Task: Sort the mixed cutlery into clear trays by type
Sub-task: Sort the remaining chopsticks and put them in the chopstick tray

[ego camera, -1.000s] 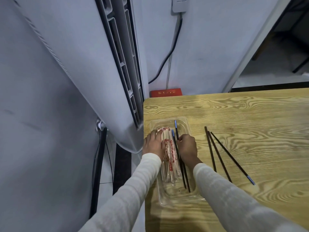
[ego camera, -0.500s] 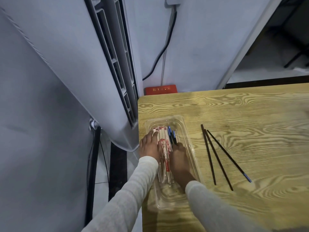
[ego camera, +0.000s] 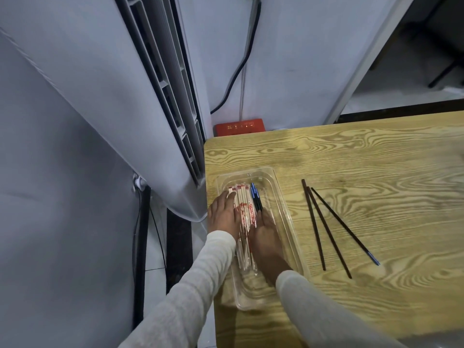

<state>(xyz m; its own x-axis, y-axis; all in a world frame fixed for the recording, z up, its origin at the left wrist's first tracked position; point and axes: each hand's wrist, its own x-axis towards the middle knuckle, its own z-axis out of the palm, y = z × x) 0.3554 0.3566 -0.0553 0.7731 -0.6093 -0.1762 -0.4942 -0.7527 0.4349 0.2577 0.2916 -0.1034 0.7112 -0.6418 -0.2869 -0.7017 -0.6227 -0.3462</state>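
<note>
Wood-grain table (ego camera: 376, 159) bearing clear tray (ego camera: 288, 222), beside air conditioner (ego camera: 100, 96)

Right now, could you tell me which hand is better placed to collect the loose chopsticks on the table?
Probably the right hand: the loose chopsticks lie right of the clear tray, on its side. The left hand rests on the wrapped chopsticks.

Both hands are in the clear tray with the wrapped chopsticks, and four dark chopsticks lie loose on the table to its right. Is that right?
No. The head view shows three loose dark chopsticks on the table, not four. As stated, the left hand and right hand are in the clear tray with the wrapped chopsticks.
</note>
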